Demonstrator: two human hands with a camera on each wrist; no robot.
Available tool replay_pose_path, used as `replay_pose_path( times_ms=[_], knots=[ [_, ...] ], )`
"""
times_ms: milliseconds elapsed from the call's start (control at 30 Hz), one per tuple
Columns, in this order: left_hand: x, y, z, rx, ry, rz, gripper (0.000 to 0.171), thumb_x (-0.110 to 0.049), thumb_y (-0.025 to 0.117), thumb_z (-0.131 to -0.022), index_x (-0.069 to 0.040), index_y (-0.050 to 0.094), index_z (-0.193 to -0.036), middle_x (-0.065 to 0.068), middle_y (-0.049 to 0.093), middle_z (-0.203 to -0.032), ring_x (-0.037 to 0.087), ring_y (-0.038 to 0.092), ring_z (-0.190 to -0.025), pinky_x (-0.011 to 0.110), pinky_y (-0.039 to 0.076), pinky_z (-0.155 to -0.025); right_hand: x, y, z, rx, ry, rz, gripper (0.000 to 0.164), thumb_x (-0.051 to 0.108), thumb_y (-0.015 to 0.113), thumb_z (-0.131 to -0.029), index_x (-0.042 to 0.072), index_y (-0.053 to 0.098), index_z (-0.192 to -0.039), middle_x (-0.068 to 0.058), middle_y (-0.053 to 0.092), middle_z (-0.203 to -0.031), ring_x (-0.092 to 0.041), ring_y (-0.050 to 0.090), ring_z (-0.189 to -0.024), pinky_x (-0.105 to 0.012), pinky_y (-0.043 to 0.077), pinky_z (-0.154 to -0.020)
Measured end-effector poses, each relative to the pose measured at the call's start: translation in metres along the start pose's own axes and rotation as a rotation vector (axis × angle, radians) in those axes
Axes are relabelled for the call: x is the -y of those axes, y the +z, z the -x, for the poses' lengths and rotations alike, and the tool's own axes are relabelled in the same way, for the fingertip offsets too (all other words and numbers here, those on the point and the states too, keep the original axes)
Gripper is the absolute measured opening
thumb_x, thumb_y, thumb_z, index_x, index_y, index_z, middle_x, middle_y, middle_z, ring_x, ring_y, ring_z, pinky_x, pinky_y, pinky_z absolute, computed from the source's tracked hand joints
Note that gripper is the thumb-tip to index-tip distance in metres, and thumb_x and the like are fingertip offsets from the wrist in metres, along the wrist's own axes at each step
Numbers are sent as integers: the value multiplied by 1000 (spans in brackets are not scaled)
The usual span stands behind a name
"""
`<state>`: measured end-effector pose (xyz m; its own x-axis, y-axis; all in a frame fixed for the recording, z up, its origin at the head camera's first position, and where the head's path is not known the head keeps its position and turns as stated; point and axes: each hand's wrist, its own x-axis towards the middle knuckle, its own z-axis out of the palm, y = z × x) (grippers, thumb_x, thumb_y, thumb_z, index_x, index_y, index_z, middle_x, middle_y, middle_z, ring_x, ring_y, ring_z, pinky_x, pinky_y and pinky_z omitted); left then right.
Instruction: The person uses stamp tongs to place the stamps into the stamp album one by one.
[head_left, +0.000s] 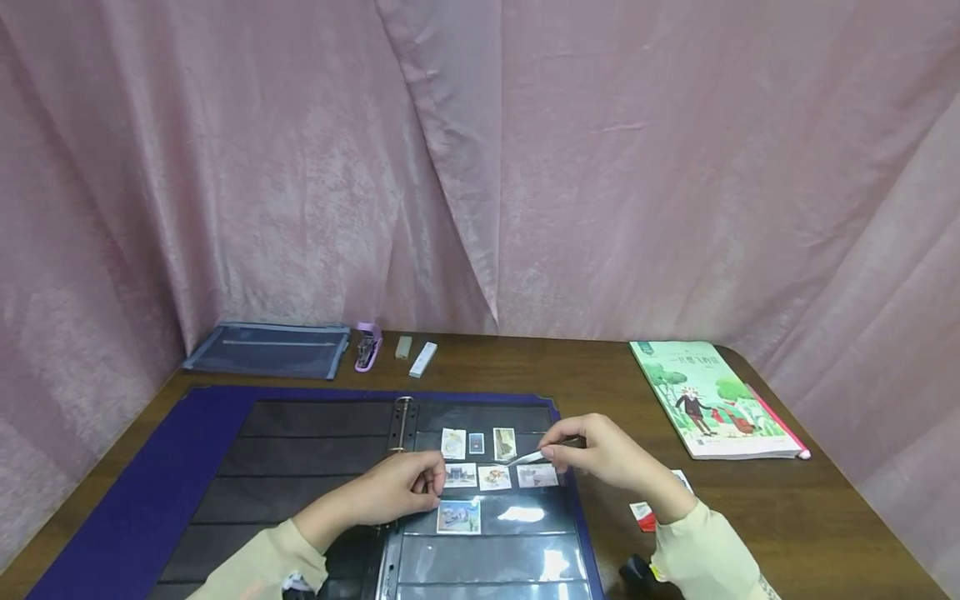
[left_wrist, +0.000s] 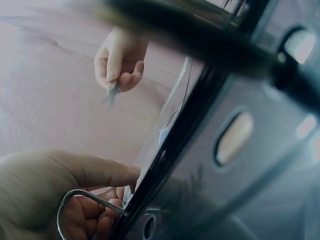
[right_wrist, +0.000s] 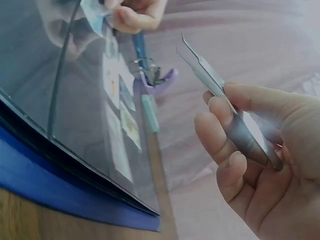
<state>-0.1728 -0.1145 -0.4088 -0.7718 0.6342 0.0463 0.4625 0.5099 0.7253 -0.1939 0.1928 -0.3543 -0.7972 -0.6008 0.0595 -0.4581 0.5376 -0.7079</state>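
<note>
My right hand (head_left: 596, 450) holds metal tweezers (right_wrist: 212, 80) above the right-hand page of a ring-bound stamp album (head_left: 491, 567). The two bent tips of the tweezers stand apart with nothing between them in the right wrist view. Over the same page, my left hand (head_left: 401, 487) has thumb and forefinger together at the edge of a clear pocket strip (left_wrist: 147, 162), pinching it. Just below those fingers lies a bluish stamp (head_left: 459, 517). Several other stamps sit in the two rows above, among them a flowery one (head_left: 495, 477) beneath the tweezers.
Along the back lie a blue mesh pouch (head_left: 270, 350), a purple stapler (head_left: 367, 347), an eraser (head_left: 403, 347) and a small white box (head_left: 423, 360). A green picture book (head_left: 712, 400) rests at the right. A red and white packet (head_left: 643, 517) is partly under my right forearm.
</note>
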Motion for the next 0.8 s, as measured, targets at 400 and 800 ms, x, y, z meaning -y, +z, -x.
replay_pose_path(
  times_ms=[400,800],
  knots=[
    [2,1,0,-6,13,-13,17,-9,65,-78,-17,51,-79,-10,47,-67,-2,40,-57,16,38,-53,-11,-22,32,-91,4,-62,16,21,59,-85,8,65,-93,-11,66,-70,-2,58,-59,-21,42,-44],
    [0,1,1,-14,3,-14,16,-9,65,-78,-16,51,-81,-10,47,-69,-3,41,-58,15,37,-53,-34,-36,59,-96,-23,-89,15,15,56,-88,3,63,-95,-10,61,-71,-7,60,-62,-26,46,-48]
  ],
)
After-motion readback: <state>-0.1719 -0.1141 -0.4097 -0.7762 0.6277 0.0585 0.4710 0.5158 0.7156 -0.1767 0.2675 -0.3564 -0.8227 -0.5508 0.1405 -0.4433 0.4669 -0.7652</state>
